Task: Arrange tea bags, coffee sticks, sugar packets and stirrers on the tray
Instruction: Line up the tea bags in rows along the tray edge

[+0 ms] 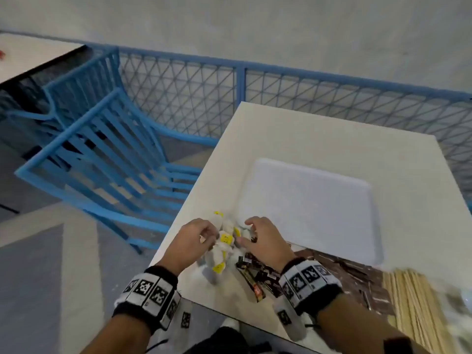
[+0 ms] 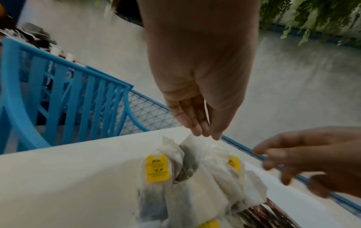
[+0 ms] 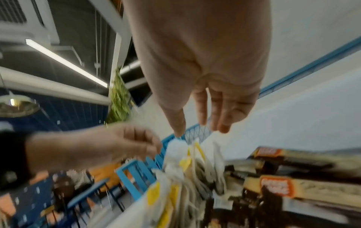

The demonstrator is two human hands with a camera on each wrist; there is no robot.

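A heap of white tea bags [image 1: 224,242] with yellow tags lies at the table's near left corner. My left hand [image 1: 210,232] comes at it from the left. In the left wrist view its fingers [image 2: 203,131] are drawn together with the thumb and pinch the top corner of one tea bag [image 2: 189,138]. My right hand [image 1: 246,232] hovers over the heap's right side, thumb and fingers [image 3: 220,128] spread, holding nothing. Dark brown coffee sticks [image 1: 255,275] lie under my right wrist. Wooden stirrers [image 1: 408,300] lie at the near right. The white tray [image 1: 311,208] sits beyond, bare.
More dark brown packets [image 1: 344,270] lie between the coffee sticks and the stirrers, too blurred to name. The pale table [image 1: 319,134] ends just left of the heap. Blue slatted chairs [image 1: 115,149] stand to the left, and a blue mesh fence [image 1: 178,93] runs behind.
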